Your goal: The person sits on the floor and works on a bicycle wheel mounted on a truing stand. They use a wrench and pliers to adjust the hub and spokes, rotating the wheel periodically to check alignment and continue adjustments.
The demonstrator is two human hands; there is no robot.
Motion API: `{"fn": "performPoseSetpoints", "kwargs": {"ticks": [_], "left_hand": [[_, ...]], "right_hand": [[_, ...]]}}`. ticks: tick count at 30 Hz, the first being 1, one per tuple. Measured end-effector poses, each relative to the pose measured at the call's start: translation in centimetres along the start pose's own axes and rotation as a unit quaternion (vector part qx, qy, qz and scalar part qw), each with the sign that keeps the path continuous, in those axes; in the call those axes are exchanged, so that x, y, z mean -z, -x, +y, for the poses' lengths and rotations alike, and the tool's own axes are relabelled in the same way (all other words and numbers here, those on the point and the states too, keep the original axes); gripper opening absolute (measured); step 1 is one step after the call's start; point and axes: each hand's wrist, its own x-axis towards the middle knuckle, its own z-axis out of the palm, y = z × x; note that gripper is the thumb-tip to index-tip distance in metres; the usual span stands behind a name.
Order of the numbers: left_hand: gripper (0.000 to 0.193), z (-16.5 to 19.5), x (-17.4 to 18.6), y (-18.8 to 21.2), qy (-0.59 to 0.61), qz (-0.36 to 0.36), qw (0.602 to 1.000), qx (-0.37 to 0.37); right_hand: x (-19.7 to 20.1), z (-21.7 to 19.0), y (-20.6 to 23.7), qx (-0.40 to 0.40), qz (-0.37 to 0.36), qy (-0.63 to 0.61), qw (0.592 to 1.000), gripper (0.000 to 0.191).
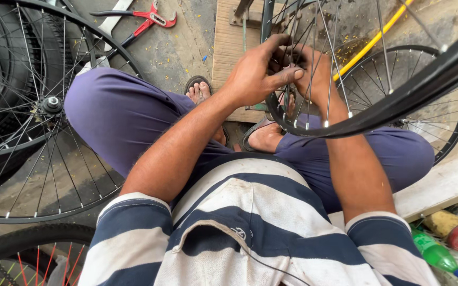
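Both hands are buried in the spokes [314, 63] of a black wheel [398, 100] held up over the lap, so this looks like the lacing or spoke-adjusting stage to me. Left hand [258, 71] is curled with thumb and forefinger pressed together, pinching what seems to be a spoke near the middle of the wheel; right hand [314, 74] sits just behind it among the spokes, fingers mostly hidden, so can't tell how its grip stands. I'd guess any further move needs a careful grip on one thin spoke without snagging its neighbours, since they cross tightly right there. Around: a wooden board [229, 47] under the feet in sandals [200, 90], red pliers [152, 18] on the floor well apart from the hands, a second wheel [33, 137] lying at the left with its hub [51, 104] up, another rim [441, 106] behind the right knee, a yellow tube [369, 42], and bottles [441, 243] at the lower right. Mostly the wheel's own rim and crossing spokes crowd the fingers.
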Motion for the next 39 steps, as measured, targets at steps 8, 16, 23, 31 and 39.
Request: {"fn": "performPoseSetpoints", "kwargs": {"ticks": [8,16,23,31,39], "left_hand": [[0.076,-2.5,-0.8,-0.7,-0.018,0.031,0.999,-0.023],[0.075,-3.4,-1.0,-0.8,-0.010,0.030,0.999,-0.028],[0.074,-3.5,-0.8,-0.9,-0.018,0.030,0.999,-0.014],[0.074,-3.2,-0.6,-0.9,0.010,0.026,1.000,-0.009],[0.074,-3.1,-0.7,-0.9,0.006,0.030,1.000,-0.006]], "right_hand": [[-0.8,-2.9,4.0,-0.096,-0.046,-0.257,0.960,0.027],[-0.9,-1.7,3.8,-0.088,-0.044,-0.167,0.981,0.027],[-0.8,-0.5,3.3,-0.085,-0.068,-0.192,0.975,0.021],[-0.3,0.1,2.7,-0.044,-0.102,-0.127,0.986,0.027],[-2.6,-2.3,2.8,-0.065,0.004,0.051,0.997,0.029]]}}
